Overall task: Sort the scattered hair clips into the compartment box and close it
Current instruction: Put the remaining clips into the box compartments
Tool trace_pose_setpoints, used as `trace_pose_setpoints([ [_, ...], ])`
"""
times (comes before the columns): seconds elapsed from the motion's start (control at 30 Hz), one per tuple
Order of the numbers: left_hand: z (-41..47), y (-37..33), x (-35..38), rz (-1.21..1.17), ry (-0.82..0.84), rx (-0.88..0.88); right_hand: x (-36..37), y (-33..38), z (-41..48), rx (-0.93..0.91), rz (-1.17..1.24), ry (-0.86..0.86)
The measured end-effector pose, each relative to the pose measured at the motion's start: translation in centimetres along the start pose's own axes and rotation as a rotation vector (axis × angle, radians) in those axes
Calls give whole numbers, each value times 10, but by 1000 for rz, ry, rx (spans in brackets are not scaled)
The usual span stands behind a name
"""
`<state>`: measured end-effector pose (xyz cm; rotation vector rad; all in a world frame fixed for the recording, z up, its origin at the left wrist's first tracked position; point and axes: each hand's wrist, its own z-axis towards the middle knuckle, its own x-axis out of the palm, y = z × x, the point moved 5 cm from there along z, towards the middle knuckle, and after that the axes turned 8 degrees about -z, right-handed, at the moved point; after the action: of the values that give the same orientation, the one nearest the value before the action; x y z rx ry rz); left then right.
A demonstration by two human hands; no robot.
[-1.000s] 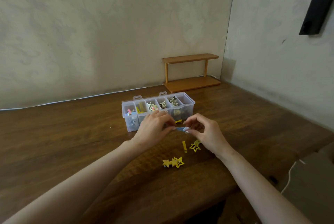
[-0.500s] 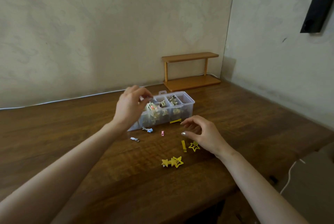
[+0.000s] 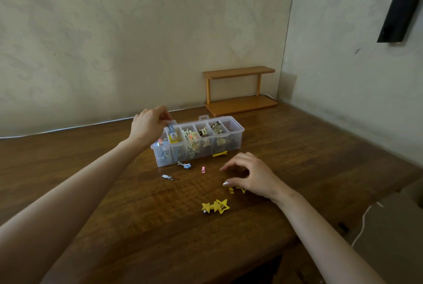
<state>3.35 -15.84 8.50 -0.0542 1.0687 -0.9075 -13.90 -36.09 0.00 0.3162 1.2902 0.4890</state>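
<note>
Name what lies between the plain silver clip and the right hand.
Head view: a small pink clip lies between the plain silver clip and the right hand.

The left forearm and right forearm are bare. The right grip wears a thin ring. Its long nails look pale and glossy.

We log the left hand pinching a blue clip over the left end of the open compartment box. Right hand hovers, fingers loosely curled, above small yellow clips. Loose on the table: star clip, pink clip, silver clip.
</note>
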Motion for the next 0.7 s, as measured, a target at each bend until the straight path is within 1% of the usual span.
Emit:
trace_pose_setpoints([
  [0.23, 0, 0, 16, 9, 174, -62, 1, 1, -1, -19, -28, 30],
  [0.33, -1, -1, 22, 76, 229, -46, -2, 0, -2, -4, -11, 37],
  [0.43, -3, 0, 26, 170, 257, -10, -3, -1, -4, 11, -5, 117],
  [0.53, -4, -2, 23, 173, 197, 13, -1, -1, -6, 21, -34, 167],
  [0.7, -11, -17, 10, 146, 41, 100, -1, -2, -4, 17, -36, 125],
])
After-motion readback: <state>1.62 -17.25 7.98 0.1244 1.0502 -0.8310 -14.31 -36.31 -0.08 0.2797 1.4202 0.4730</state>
